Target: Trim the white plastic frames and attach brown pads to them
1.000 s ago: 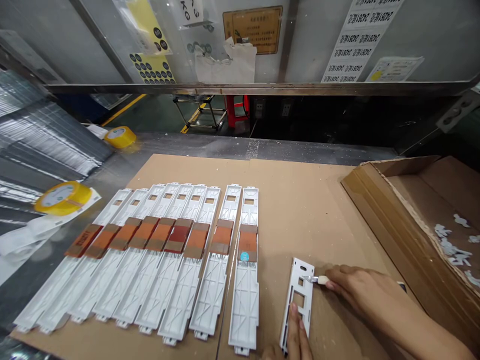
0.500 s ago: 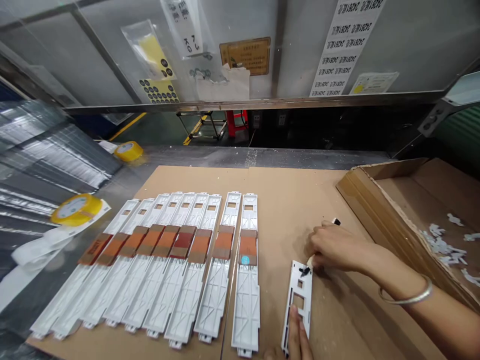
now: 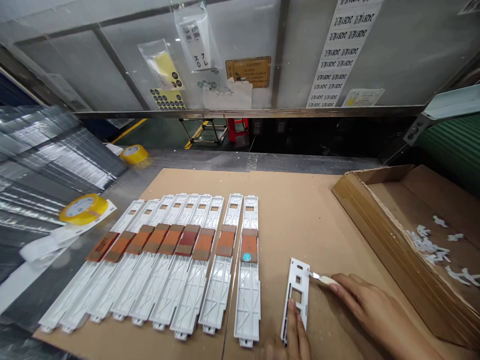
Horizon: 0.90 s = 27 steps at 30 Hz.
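Observation:
My left hand [image 3: 294, 334] presses its fingers down on the near end of a white plastic panel [image 3: 296, 287] lying on the brown cardboard sheet [image 3: 300, 210]. In my right hand [image 3: 365, 305] is a small knife [image 3: 320, 278] with a pale handle. The blade tip touches the panel's upper right edge. Left of this panel lies a row of several long white plastic panels [image 3: 180, 265], each with a brown tape band across its middle.
An open cardboard box [image 3: 378, 225] with white plastic scraps [image 3: 431, 245] sits at the right. Two yellow tape rolls [image 3: 83, 208] lie at the left beside stacked shiny sheets [image 3: 45, 165]. A clear screen with labels stands behind the bench.
My right hand swept away up past the panel's top, then came back with the knife blade against the panel's right edge. My left hand stayed on the panel. The camera view tilted upward.

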Tool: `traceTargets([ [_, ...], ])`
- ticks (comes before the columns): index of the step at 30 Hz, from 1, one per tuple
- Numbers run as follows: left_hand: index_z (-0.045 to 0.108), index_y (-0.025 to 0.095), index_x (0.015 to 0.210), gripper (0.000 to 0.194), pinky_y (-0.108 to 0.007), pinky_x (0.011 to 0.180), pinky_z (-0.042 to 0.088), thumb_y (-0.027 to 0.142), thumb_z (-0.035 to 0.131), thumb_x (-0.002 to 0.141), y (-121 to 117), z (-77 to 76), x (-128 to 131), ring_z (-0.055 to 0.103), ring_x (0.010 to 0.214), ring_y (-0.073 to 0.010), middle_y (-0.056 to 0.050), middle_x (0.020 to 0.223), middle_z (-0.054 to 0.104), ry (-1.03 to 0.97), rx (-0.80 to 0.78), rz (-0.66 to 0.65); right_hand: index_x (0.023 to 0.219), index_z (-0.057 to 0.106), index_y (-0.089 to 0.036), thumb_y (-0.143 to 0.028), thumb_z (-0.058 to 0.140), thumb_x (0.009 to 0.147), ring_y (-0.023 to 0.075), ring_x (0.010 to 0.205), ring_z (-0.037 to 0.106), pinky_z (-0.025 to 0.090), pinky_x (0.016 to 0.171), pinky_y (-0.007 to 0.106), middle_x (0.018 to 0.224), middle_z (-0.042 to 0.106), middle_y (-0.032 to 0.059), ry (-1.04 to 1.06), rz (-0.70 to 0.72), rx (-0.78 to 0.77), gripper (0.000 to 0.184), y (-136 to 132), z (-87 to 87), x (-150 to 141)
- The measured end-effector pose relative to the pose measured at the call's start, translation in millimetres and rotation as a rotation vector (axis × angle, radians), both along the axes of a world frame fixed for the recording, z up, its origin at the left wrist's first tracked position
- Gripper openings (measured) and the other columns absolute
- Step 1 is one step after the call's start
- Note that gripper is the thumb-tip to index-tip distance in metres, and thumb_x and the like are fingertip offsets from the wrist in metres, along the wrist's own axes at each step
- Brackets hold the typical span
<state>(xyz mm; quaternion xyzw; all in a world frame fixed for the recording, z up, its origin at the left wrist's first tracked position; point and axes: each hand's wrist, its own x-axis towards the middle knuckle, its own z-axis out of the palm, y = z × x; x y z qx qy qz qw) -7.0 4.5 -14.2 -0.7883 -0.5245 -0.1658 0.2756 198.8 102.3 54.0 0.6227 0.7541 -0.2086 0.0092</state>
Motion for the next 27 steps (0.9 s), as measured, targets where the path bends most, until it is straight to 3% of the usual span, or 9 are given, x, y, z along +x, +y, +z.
traceTargets([
  [4,0.070,0.018,0.100,0.039,-0.029,0.034,0.033,0.023,0.066,0.062,1,7.6,-4,0.044,0.037,-0.0126,-0.011,0.124,0.057,0.004,-0.057,-0.034,0.100,0.061,-0.029,-0.055,0.012,0.096,0.0216,0.085,0.065,0.048,0.070,0.031,0.105,0.066,0.0043,0.013,-0.135,-0.054,0.055,-25,-11.3,-6],
  [8,0.068,0.015,0.107,0.041,-0.030,0.034,0.034,0.020,0.061,0.067,1,13.8,-6,0.044,0.036,-0.0130,-0.012,0.120,0.061,0.035,-0.113,-0.058,0.104,0.056,-0.030,-0.057,0.008,0.095,0.0229,0.095,0.063,0.048,0.074,0.033,0.111,0.064,0.0022,-0.008,-0.225,-0.116,0.055,-33,-8.9,-20],
  [16,0.066,0.013,0.106,0.036,-0.035,0.037,0.036,0.025,0.062,0.072,3,16.5,-10,0.049,0.035,-0.0171,-0.019,0.121,0.058,0.129,-0.097,-0.127,0.101,0.055,-0.029,-0.048,0.009,0.097,0.0327,0.090,0.064,0.047,0.072,0.046,0.103,0.065,0.0052,-0.177,-0.223,-0.211,0.050,-29,12.6,-49],
  [27,0.068,0.014,0.104,0.034,-0.032,0.035,0.035,0.024,0.063,0.072,2,12.7,-5,0.047,0.036,-0.0154,-0.017,0.116,0.063,0.039,-0.102,-0.087,0.109,0.054,-0.032,-0.046,0.012,0.098,0.0293,0.092,0.065,0.050,0.073,0.045,0.110,0.064,0.0018,-0.238,-0.202,-0.264,0.046,-28,16.2,-54],
])
